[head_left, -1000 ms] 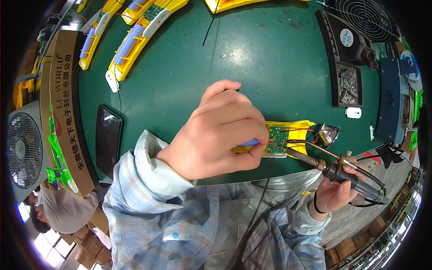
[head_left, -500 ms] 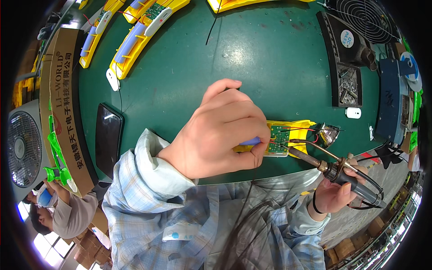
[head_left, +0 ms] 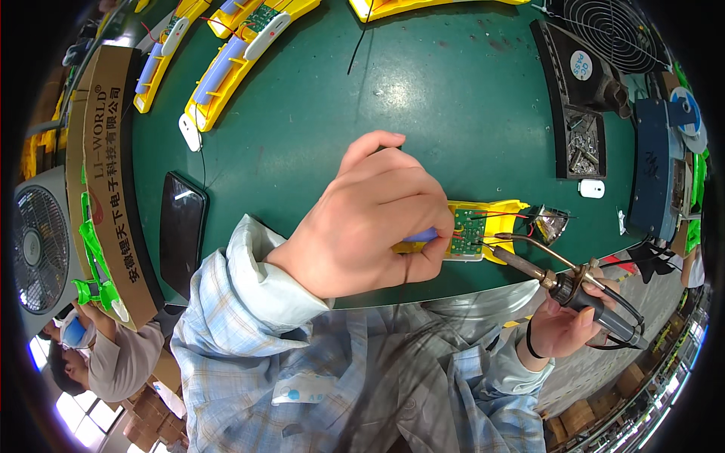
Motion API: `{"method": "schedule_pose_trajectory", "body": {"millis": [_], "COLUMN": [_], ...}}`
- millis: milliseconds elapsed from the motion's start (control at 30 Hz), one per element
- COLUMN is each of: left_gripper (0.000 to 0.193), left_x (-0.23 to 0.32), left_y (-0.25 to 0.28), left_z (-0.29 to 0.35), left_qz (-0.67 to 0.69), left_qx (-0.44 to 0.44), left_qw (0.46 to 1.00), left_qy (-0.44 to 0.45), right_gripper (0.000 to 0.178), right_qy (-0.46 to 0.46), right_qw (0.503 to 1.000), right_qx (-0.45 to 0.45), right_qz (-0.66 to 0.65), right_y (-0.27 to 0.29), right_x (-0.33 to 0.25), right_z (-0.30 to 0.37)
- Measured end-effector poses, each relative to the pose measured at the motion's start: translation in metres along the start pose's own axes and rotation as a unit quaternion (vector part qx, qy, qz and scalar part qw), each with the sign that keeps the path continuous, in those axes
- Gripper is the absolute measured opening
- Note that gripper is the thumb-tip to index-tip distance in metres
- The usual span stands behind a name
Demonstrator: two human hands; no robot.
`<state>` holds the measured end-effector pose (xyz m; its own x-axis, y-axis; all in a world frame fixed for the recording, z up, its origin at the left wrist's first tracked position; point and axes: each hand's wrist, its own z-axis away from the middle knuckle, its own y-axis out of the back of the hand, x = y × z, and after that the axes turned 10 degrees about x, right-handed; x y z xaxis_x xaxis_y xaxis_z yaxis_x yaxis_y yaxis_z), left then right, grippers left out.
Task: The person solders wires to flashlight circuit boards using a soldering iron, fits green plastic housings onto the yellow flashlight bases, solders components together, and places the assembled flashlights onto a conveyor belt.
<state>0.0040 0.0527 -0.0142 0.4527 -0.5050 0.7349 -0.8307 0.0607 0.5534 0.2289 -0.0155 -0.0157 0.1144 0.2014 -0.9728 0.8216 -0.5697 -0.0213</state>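
Observation:
My left hand (head_left: 370,219) is closed over the left part of a yellow plastic housing (head_left: 504,219) near the table's front edge. A purple cylindrical battery (head_left: 424,235) shows beneath its curled fingers. They pinch at the edge of a green circuit board (head_left: 470,225), where a short red wire (head_left: 458,236) emerges; the fingertips are largely hidden. From the right, my right hand (head_left: 566,325) grips a soldering iron (head_left: 563,291) with a thin metal feed tube alongside. The iron's tip reaches the board's lower right part, close to the wires; exact contact is too small to tell.
Several yellow housings (head_left: 219,79) with batteries lie at the far left, above a black phone (head_left: 183,230) and a cardboard box (head_left: 106,181). A crumpled silvery piece (head_left: 551,224) sits beside the housing. Rightward are a black parts tray (head_left: 581,143), a fan (head_left: 608,34) and a blue box (head_left: 655,170).
The soldering iron and its feed tube have shifted slightly to the right. My left hand and the housing are practically unmoved.

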Motion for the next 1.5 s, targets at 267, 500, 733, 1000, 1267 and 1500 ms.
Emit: {"method": "schedule_pose_trajectory", "body": {"millis": [267,500,733,1000,1267,1500], "left_gripper": [0.018,0.018,0.014,0.016,0.007,0.008], "left_x": [-0.001,-0.001,0.001,0.001,0.003,0.000], "left_y": [0.000,0.001,0.014,0.029,0.021,0.023], "left_z": [0.002,0.002,0.001,0.001,0.002,0.000], "left_qz": [-0.002,0.013,-0.004,-0.044,-0.010,-0.047], "left_qx": [0.010,0.006,0.056,-0.085,-0.078,-0.097], "left_qw": [1.000,1.000,0.995,0.994,0.997,0.993], "left_qy": [-0.017,-0.006,-0.087,-0.061,-0.021,-0.046], "right_gripper": [0.038,0.036,0.036,0.037,0.036,0.036], "right_qy": [0.027,0.030,0.013,0.042,0.041,0.041], "right_qw": [1.000,0.999,1.000,0.997,0.998,0.998], "right_qx": [0.013,0.000,0.019,0.068,0.056,0.037], "right_qz": [-0.005,-0.016,-0.016,-0.001,-0.012,-0.010], "right_y": [-0.005,0.001,0.005,0.012,0.014,0.011], "right_x": [0.004,0.001,-0.008,-0.009,-0.010,-0.009], "right_z": [0.004,0.002,0.003,0.006,0.006,0.005]}}
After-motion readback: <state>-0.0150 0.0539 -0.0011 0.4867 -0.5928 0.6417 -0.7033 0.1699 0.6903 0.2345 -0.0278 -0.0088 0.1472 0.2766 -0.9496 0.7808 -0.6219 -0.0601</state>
